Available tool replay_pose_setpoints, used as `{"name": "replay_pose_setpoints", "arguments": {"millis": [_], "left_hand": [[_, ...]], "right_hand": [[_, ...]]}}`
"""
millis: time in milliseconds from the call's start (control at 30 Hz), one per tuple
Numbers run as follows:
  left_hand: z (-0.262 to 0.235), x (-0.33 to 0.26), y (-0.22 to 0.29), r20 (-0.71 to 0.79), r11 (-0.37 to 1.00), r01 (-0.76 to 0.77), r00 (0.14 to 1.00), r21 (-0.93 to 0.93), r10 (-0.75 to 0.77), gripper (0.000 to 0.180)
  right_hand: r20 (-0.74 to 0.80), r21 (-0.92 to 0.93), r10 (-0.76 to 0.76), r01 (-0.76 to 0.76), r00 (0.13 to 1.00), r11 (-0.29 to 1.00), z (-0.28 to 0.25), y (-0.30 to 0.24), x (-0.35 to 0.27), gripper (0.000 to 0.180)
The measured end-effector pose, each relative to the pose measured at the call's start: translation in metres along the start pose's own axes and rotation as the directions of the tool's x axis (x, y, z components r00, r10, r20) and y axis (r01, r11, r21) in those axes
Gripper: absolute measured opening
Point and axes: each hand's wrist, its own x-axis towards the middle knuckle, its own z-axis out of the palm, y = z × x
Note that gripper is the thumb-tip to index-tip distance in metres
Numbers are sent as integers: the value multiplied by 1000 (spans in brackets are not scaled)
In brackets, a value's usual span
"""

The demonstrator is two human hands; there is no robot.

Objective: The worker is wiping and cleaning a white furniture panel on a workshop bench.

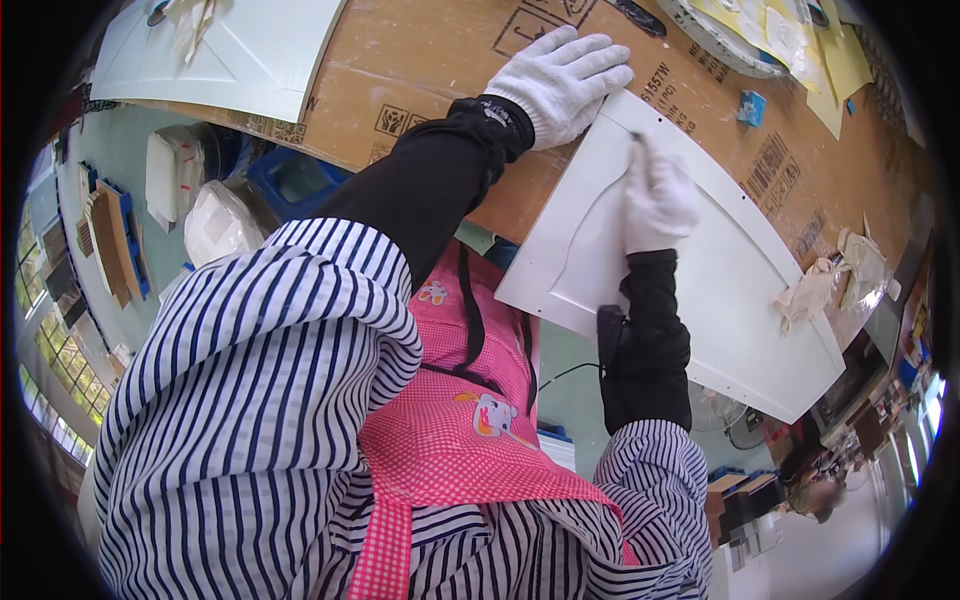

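A white panel (pixel 726 265) with a curved groove or moulding and small dark holes along its edges lies at an angle over the table's near edge. My left hand (pixel 560 85), in a white knitted glove, rests flat at the panel's far left corner with its fingers stretched out. Over the moulding, my right hand (pixel 660 205), gloved the same way, is closed and smeared by motion. A small dark tip shows above its fingers, near the panel's left end; what the hand holds is too blurred to make out.
Brown printed cardboard (pixel 440 75) covers the table. Another white panel (pixel 240 60) with a cloth lies far left. A small blue block (pixel 752 108), a round tray (pixel 735 35) with yellow sheets, and crumpled cloths (pixel 840 280) lie right. A blue crate (pixel 295 180) stands below the table.
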Motion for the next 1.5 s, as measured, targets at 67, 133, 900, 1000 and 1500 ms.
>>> {"name": "replay_pose_setpoints", "arguments": {"millis": [67, 133, 900, 1000, 1500], "left_hand": [[1, 2, 1, -6, 1000, -10, 1000, -15, 10, 43], [1, 1, 0, 1, 1000, -12, 1000, -10, 12, 43], [-6, 0, -1, 54, 999, 14, 998, 29, -16, 47], [-7, 0, -1, 34, 1000, 17, 999, -2, -17, 48], [-11, -1, -6, 30, 998, 49, 998, 34, -50, 45]], "right_hand": [[-78, -8, 12, -12, 997, 1000, -3, 13, 8, 26], [66, 15, -245, 245, 967, 969, -10, 13, 7, 27], [80, -82, -120, 126, 990, 989, 7, -8, 25, 29], [55, -30, 92, -90, 994, 995, 6, -4, 36, 31], [169, 27, -137, 134, 976, 991, 7, -26, 28, 31]]}}
